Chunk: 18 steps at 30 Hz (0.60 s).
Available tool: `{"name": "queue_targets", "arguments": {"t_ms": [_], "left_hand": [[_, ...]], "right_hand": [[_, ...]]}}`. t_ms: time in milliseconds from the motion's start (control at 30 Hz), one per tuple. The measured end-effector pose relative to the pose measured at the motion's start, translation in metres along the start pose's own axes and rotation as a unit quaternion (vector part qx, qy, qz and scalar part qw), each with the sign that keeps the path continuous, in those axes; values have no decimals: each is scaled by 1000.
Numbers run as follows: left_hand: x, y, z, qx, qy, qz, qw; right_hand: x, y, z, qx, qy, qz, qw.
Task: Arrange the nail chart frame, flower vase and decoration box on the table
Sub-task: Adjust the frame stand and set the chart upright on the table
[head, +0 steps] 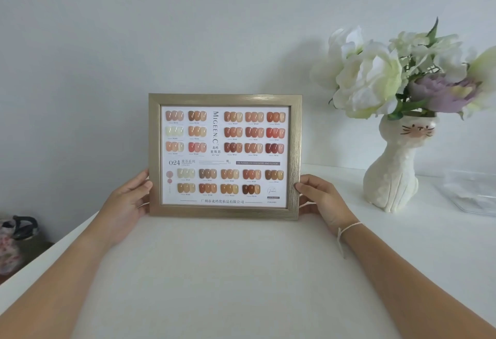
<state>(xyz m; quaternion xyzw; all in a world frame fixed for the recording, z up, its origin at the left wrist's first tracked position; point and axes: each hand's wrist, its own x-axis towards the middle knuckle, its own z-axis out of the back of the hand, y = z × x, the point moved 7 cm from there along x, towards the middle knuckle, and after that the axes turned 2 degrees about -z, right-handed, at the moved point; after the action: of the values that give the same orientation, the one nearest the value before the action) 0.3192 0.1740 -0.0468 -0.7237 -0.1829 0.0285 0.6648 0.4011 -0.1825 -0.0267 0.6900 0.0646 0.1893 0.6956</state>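
A gold-framed nail chart frame [225,156] with rows of nail colour samples stands upright on the white table [241,271], facing me. My left hand [128,200] grips its lower left edge and my right hand [319,199] grips its lower right edge. To the right stands a white cat-shaped flower vase [394,172] holding white and purple flowers [389,75]. At the far right edge lies a clear plastic decoration box [472,191], partly cut off by the frame's edge.
A plain white wall [134,43] rises right behind the table. Off the table's left edge, lower down, sits a floral bag with dark handles [16,236]. A string bracelet is on my right wrist.
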Motion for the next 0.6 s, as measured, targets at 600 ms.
{"name": "queue_targets", "arguments": {"t_ms": [600], "left_hand": [[-32, -9, 1, 35, -17, -21, 999]], "right_hand": [[-34, 0, -1, -4, -17, 7, 1000]]}}
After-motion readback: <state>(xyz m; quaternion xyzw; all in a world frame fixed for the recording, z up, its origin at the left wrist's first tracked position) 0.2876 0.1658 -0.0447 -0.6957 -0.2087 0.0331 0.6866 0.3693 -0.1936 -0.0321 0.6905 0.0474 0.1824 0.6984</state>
